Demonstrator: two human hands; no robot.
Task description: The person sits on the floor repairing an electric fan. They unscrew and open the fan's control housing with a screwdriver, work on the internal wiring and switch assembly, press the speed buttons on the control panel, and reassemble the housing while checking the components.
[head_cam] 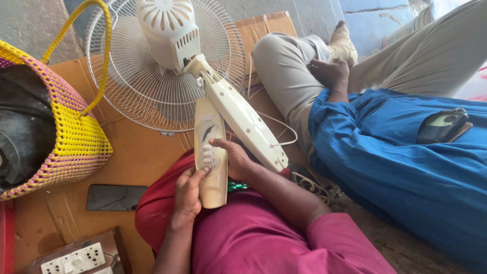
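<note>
Head view: looking down on a lap in dark red cloth, with a fan lying across cardboard on the floor.
Left hand (187, 195): wrapped around the near end of the cream control panel (210, 155), thumb pressed on its row of buttons.
Right hand (234, 158): closed on the panel's right edge, fingers curled over the front by the buttons.
Control panel: a long, narrow cover held upright over the lap, its far tip touching the fan's stem (242, 122).
Fan (167, 61): lies face down, wire grille (127, 86) against the cardboard (137, 152), white motor housing up, stem slanting toward the near right.
Cord (284, 129): thin and white, looping off the stem's right side.
Green-handled tool (237, 186): just under the right wrist, mostly hidden.
Basket (76, 137): woven, yellow and pink, at the left, something black inside.
Phone (115, 198): dark, cracked screen, flat on the cardboard near the left knee.
Switch board (76, 259): white sockets at the near left corner.
Other person (395, 152): sits at the right in blue top and beige trousers, one hand on the knee.
</note>
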